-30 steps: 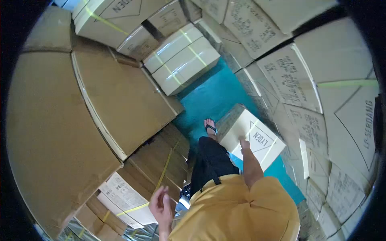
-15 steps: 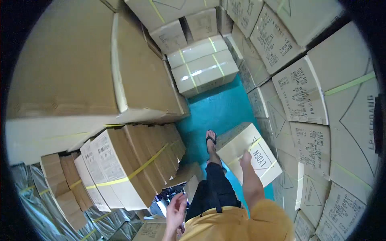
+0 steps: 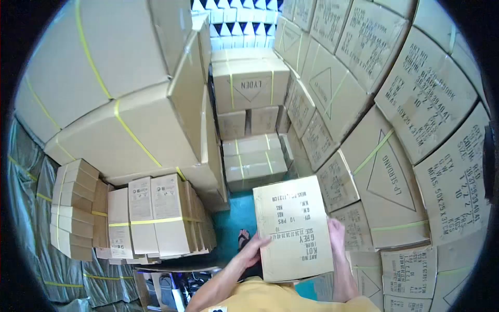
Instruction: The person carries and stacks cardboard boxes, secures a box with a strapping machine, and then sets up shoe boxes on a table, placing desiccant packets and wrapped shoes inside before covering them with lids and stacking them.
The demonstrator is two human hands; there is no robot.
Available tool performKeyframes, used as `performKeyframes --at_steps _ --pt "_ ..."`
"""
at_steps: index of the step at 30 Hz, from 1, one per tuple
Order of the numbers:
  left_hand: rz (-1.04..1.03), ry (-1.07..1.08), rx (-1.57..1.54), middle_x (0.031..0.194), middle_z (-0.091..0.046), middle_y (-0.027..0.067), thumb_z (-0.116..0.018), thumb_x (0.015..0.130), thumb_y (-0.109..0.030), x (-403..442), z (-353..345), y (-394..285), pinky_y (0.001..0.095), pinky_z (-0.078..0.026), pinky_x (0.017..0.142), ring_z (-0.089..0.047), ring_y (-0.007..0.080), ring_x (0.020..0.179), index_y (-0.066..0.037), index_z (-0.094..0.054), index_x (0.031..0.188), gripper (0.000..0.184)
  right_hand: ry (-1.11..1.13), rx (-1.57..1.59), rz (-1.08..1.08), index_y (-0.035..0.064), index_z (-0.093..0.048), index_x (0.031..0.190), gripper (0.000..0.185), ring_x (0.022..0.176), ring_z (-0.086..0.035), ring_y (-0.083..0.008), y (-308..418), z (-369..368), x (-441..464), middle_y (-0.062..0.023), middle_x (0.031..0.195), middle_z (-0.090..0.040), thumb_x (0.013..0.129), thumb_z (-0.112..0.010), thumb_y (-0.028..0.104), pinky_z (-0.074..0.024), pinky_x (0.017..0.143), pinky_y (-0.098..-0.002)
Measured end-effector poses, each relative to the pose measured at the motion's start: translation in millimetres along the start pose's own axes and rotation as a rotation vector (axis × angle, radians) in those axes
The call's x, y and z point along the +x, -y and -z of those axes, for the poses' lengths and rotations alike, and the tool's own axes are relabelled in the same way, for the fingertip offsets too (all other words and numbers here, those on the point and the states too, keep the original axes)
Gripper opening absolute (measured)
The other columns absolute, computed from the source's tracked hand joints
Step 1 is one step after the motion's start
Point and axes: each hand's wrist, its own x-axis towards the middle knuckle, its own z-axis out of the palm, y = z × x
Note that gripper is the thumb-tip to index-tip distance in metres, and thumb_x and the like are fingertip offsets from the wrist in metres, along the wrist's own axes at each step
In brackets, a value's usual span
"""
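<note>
A closed cardboard carton (image 3: 293, 231) with printed text reading GREY and K01 is held up in front of the body, tilted slightly. My left hand (image 3: 253, 248) presses on its left side, with fingertips lapping over the edge. On the opposite side, my right hand (image 3: 337, 232) grips the carton's right edge, its fingers partly hidden behind the box. A sandalled foot (image 3: 243, 236) shows on the teal floor (image 3: 230, 221), left of the carton.
Tall stacks of printed cartons (image 3: 395, 182) line the right. Strapped boxes (image 3: 254, 161) stand ahead. Large brown cartons (image 3: 140, 135) and bundled flat cardboard (image 3: 161, 213) are at the left. An open box of dark items (image 3: 176, 288) sits low left.
The carton has come up from near the floor, with its text side now showing. My left hand has moved from empty air onto its side. The view has tilted up.
</note>
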Motion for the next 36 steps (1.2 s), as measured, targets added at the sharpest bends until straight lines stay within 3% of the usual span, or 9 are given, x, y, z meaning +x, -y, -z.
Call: performKeyframes --at_steps 4,14,16,21,25,27,31,32,36 --pt "-0.379 -0.019 0.316 0.145 -0.042 0.0155 -0.075 0.082 -0.026 -31 -78 -62 0.0417 -0.035 0.11 -0.043 0.0295 0.132 -0.006 -0.017 0.152 0.093 0.104 0.05 0.563 0.0038 -0.063 0.078 0.025 0.055 -0.044 -0.0011 58 -23 44 0.0038 0.065 -0.057 0.098 -0.058 0.019 -0.033 0.048 -0.0211" --pt "-1.338 0.195 0.964 0.153 -0.032 0.0171 -0.08 0.073 -0.015 48 -210 -343 0.0388 -0.027 0.115 -0.031 0.0243 0.141 -0.003 0.003 0.156 0.117 0.06 0.542 1.103 0.0019 -0.062 0.098 0.022 0.063 -0.058 -0.0088 329 -144 186 -0.0027 0.08 -0.064 0.099 -0.05 0.021 -0.0463 0.054 -0.0234" --pt "-1.384 0.14 1.024 0.153 -0.034 0.0171 -0.083 0.068 -0.016 84 -235 -424 0.0383 -0.028 0.115 -0.034 0.0242 0.141 -0.003 -0.001 0.156 0.121 -0.014 0.809 0.903 0.004 -0.06 0.108 0.024 0.065 -0.061 -0.0143 368 -184 286 -0.005 0.086 -0.064 0.1 -0.047 0.023 -0.0501 0.054 -0.0262" --pt "-1.478 -0.249 1.212 0.145 -0.046 0.0183 -0.084 0.069 -0.02 172 -244 -599 0.0377 -0.036 0.111 -0.044 0.025 0.134 -0.004 -0.017 0.155 0.11 0.479 0.815 0.705 0.0055 -0.059 0.114 0.026 0.077 -0.062 -0.0174 470 -323 494 -0.0067 0.095 -0.063 0.101 -0.044 0.022 -0.0548 0.065 -0.036" --pt "-1.226 -0.613 0.919 0.143 -0.048 0.0202 -0.077 0.083 -0.033 239 -202 -677 0.0381 -0.038 0.109 -0.049 0.0276 0.13 -0.004 -0.023 0.153 0.093 0.412 0.374 1.014 -0.0017 -0.056 0.123 0.038 0.105 -0.06 -0.0281 459 -453 591 -0.0144 0.114 -0.066 0.102 -0.044 0.027 -0.0457 0.097 -0.0386" --pt "-1.12 -0.783 1.006 0.14 -0.05 0.0236 -0.078 0.081 -0.035 285 -135 -696 0.0373 -0.037 0.11 -0.052 0.0298 0.128 -0.005 -0.019 0.154 0.098 0.36 0.228 0.924 -0.0009 -0.055 0.127 0.042 0.111 -0.059 -0.0319 411 -519 649 -0.0181 0.12 -0.063 0.102 -0.042 0.031 -0.0438 0.1 -0.0406" --pt "-1.026 -0.746 0.763 0.142 -0.045 0.0293 -0.074 0.086 -0.027 284 -120 -705 0.0399 -0.033 0.112 -0.049 0.0308 0.131 -0.008 -0.01 0.156 0.097 0.386 -0.18 0.688 0.0034 -0.05 0.138 0.053 0.13 -0.049 -0.0381 453 -510 612 -0.0253 0.137 -0.054 0.103 -0.035 0.04 -0.0368 0.108 -0.0418" --pt "-0.99 -0.752 0.751 0.162 -0.017 0.0135 -0.074 0.086 -0.024 287 -118 -708 0.0442 -0.034 0.112 -0.038 0.0293 0.14 -0.008 -0.014 0.156 0.094 0.418 -0.175 0.691 0.0014 -0.045 0.141 0.055 0.133 -0.046 -0.0381 455 -513 610 -0.0256 0.138 -0.052 0.104 -0.032 0.04 -0.034 0.11 -0.0395" --pt "-1.072 -0.679 0.883 0.16 -0.016 0.0227 -0.074 0.086 -0.019 301 -88 -708 0.0423 -0.035 0.113 -0.034 0.0362 0.142 -0.008 -0.01 0.156 0.096 0.399 0.071 0.662 0.0 -0.042 0.144 0.057 0.135 -0.044 -0.0365 431 -524 612 -0.0248 0.14 -0.05 0.104 -0.032 0.04 -0.0317 0.112 -0.0377"
